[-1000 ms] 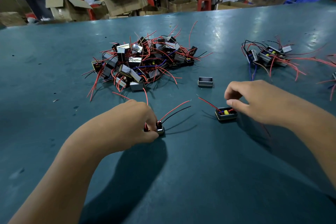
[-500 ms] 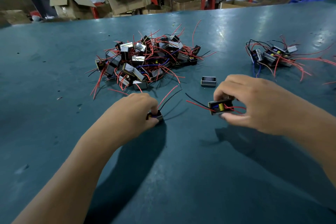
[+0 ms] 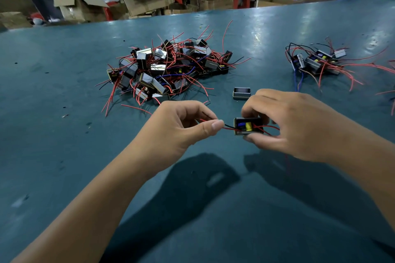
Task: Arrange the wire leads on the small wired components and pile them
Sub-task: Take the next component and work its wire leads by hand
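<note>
Head view: our right hand grips a small wired component above the bench middle. Our left hand pinches its red and black leads. Large pile toward the far edge; smaller pile far right.

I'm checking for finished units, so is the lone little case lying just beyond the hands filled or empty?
Empty, as far as it shows: the lone case has a dark bare interior and no leads, unlike the held component, which has blue and yellow parts inside.

Two heaps of wired components, one held component, one empty casing.
</note>
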Demonstrator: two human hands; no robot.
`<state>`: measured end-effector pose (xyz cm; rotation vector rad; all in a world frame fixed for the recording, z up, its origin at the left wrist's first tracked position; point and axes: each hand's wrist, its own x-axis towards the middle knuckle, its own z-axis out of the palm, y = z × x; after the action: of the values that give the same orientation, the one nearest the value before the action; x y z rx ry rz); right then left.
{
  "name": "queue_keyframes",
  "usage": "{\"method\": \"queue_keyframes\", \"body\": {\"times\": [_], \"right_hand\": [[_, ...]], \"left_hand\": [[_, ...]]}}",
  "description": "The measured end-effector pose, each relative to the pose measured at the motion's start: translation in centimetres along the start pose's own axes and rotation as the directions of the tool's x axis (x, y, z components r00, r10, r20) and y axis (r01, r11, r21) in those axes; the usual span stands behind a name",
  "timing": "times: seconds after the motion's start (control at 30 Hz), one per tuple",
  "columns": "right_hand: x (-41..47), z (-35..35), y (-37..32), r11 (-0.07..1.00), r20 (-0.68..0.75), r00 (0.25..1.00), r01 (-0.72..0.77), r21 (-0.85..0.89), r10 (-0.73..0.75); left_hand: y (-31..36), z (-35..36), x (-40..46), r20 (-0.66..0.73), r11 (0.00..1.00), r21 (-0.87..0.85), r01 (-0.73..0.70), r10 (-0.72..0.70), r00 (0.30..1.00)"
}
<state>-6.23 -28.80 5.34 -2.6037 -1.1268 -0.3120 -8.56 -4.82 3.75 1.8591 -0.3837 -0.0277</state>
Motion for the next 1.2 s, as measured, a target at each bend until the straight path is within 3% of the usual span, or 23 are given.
{"method": "queue_keyframes", "body": {"times": [0.23, 0.5, 0.83, 1.03, 1.2], "right_hand": [[0.0, 0.2, 0.3, 0.999, -0.057, 0.998, 0.002, 0.042, 0.001], [-0.1, 0.4, 0.3, 0.993, -0.127, 0.989, 0.091, 0.075, -0.081], [-0.1, 0.5, 0.1, 0.980, -0.024, 0.980, 0.198, 0.011, -0.198], [-0.2, 1.5, -0.3, 0.983, 0.212, 0.963, 0.179, -0.049, -0.165], [-0.1, 2.7, -0.2, 0.985, 0.288, 0.951, 0.143, -0.095, -0.111]], "left_hand": [[0.1, -0.7, -0.1, 0.044, 0.996, -0.013, 0.086, -0.085, 0.995], [-0.2, -0.6, 0.2, -0.077, 0.998, -0.029, 0.056, -0.058, 0.995], [-0.7, -0.2, 0.4, -0.134, 1.000, -0.008, 0.005, -0.006, 0.991], [-1.9, 0.2, 0.8, -0.114, 0.982, 0.189, 0.004, 0.018, 0.993], [-2.7, 0.4, 1.0, -0.097, 0.945, 0.328, -0.005, 0.038, 0.995]]}}
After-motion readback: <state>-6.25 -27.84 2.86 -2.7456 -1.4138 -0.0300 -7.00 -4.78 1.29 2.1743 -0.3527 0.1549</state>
